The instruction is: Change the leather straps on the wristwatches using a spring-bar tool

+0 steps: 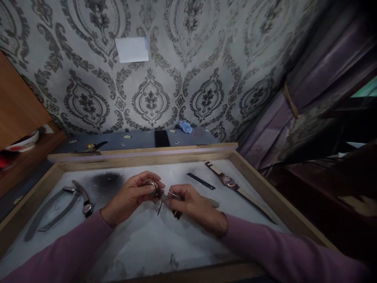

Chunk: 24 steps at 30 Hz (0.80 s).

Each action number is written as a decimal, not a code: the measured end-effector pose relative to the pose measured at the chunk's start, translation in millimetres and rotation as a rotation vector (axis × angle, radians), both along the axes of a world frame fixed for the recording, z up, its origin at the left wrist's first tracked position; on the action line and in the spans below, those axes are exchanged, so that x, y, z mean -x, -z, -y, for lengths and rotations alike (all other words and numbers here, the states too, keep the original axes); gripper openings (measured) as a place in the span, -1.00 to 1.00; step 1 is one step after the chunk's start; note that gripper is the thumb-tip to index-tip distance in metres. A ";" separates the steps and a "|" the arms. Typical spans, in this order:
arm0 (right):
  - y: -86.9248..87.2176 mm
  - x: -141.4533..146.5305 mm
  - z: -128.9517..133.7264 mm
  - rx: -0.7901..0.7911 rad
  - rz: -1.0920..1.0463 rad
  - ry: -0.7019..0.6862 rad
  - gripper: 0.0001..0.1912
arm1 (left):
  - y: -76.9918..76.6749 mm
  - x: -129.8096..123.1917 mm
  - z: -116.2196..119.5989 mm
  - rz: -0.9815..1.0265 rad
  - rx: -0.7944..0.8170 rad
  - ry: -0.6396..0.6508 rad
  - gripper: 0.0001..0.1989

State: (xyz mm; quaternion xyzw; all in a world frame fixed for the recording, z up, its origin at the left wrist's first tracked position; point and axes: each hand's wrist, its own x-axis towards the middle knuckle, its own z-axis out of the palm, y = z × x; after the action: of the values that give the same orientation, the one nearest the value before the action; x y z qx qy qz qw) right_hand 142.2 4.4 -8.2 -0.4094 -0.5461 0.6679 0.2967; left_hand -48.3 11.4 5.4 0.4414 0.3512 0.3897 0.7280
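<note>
My left hand [131,196] is closed round a wristwatch [153,188], its round metal case between the thumb and fingers. Close against it, my right hand [191,204] pinches a slim, pale strip [164,199] that meets the watch's near side; whether this is a strap or a tool I cannot tell. A pale rounded end [212,202] sticks out behind the right hand. Below the fingers, a thin dark piece [160,208] points down. Partly hidden under my right hand is a small shiny dark and gold piece [177,214].
The wooden-framed tray [147,161] surrounds the work. At left lie a watch [87,209] and grey straps [69,208]; at right, a dark flat blade-like strip [200,181] and a tan-strapped watch [229,181]. Behind are a black phone [161,138] and a blue cloth [185,127].
</note>
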 end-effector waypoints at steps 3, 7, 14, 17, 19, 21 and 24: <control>-6.6 -4.6 0.4 -0.039 0.046 -0.013 -0.70 | -2.3 5.3 -3.1 -0.100 -0.033 0.063 -0.81; -15.1 -7.4 1.3 -0.055 0.054 -0.051 -0.66 | -6.7 8.4 -2.8 -0.155 -0.014 0.128 -0.74; -17.6 -13.7 -1.0 -0.115 0.084 -0.139 -0.71 | -13.1 11.8 0.1 -0.209 -0.028 0.357 -0.72; -20.1 -15.9 -2.2 -0.158 0.101 -0.169 -0.71 | -13.3 12.1 1.6 -0.202 -0.064 0.424 -0.75; -21.8 -17.1 -3.1 -0.172 0.115 -0.186 -0.72 | -12.1 11.9 2.6 -0.215 -0.100 0.438 -0.78; -22.6 -18.5 -4.2 -0.180 0.134 -0.200 -0.74 | -11.0 11.3 4.1 -0.246 -0.119 0.437 -0.80; -22.0 -20.6 -5.3 -0.188 0.168 -0.223 -0.74 | -11.6 9.6 7.8 -0.286 -0.143 0.425 -0.81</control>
State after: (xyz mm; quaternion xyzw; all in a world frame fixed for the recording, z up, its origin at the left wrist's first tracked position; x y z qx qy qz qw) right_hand 162.8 9.7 13.8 -0.3712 -0.6711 0.6062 0.2108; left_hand -57.9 3.5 17.0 0.6062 0.3214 0.1854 0.7035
